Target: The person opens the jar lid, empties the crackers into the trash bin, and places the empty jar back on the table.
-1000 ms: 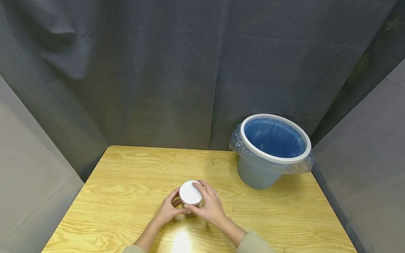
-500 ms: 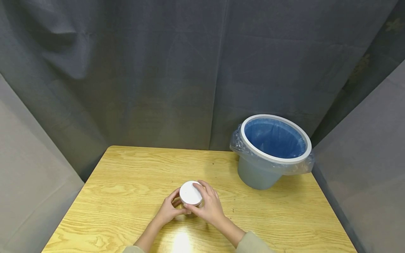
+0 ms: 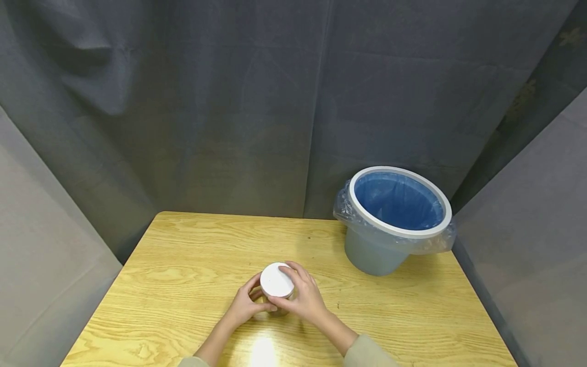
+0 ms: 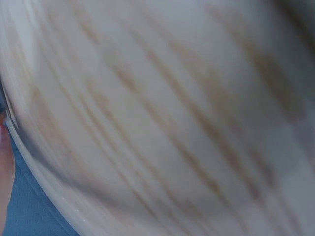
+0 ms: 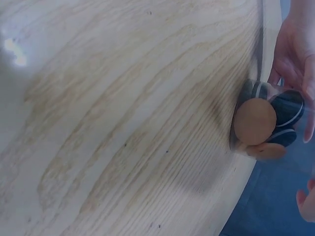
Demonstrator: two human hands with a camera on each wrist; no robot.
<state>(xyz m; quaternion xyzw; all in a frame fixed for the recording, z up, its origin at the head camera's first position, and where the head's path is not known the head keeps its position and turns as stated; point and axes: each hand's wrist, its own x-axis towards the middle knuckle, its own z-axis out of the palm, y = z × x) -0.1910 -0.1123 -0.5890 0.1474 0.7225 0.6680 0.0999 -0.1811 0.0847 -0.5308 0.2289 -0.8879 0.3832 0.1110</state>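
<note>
A clear jar (image 5: 295, 158) with a white round lid (image 3: 275, 280) stands upright near the front middle of the table. Through its wall in the right wrist view show round tan biscuits (image 5: 255, 121) and dark sandwich biscuits with white filling (image 5: 286, 109). My left hand (image 3: 243, 304) grips the jar's body from the left, thumb in front. From the right, my right hand (image 3: 305, 299) holds the lid, its thumb at the near rim and fingers over the far edge. The left wrist view shows mostly tabletop, with a fingertip (image 4: 6, 167) at the left edge.
A grey bin (image 3: 373, 252) with a white rim and blue liner bag stands at the table's back right. The wooden table (image 3: 197, 244) is bounded by a dark curtain (image 3: 229, 127) behind and grey panels at both sides.
My right thumb has shifted slightly right along the lid's near rim, and a little more of the jar's body shows beneath the lid. The left hand has stayed in place.
</note>
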